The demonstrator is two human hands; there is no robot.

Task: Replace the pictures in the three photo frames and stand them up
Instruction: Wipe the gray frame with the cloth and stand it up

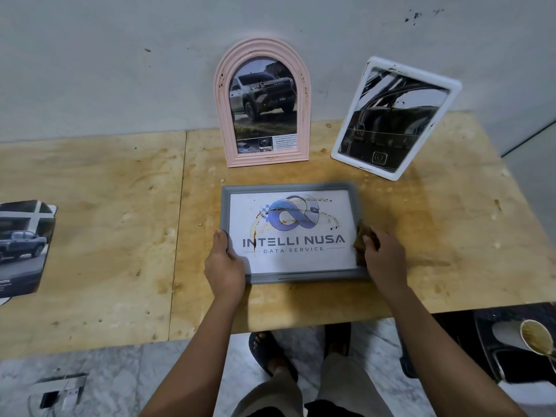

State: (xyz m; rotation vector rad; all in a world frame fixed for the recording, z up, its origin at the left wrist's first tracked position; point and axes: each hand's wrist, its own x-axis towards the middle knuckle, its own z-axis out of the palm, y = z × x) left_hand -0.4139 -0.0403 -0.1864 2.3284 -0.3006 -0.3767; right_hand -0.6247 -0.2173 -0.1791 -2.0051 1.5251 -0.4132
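1. The grey frame (290,233) lies flat, face up, on the plywood table (105,221), near its front edge, showing a logo print with brown stains across it.
2. The left hand (224,263) clamps the frame's lower left corner, thumb on the border, fingers hidden beneath.
3. The right hand (380,255) grips the right border, pressing a brown cloth (362,236) against it; finger closure under the frame cannot be confirmed.
4. The pink arched frame (261,103) and the white frame (394,118) stand upright against the wall (120,55), each holding a vehicle picture. The white one is tilted.
5. A loose picture (21,248) lies at the table's left edge, well apart.
6. Handling judgement: the grey frame looks light and rigid, with a smooth glazed front that is likely slippery and breakable. Hold by opposite borders, never by the pane, and raise it evenly to avoid twisting.
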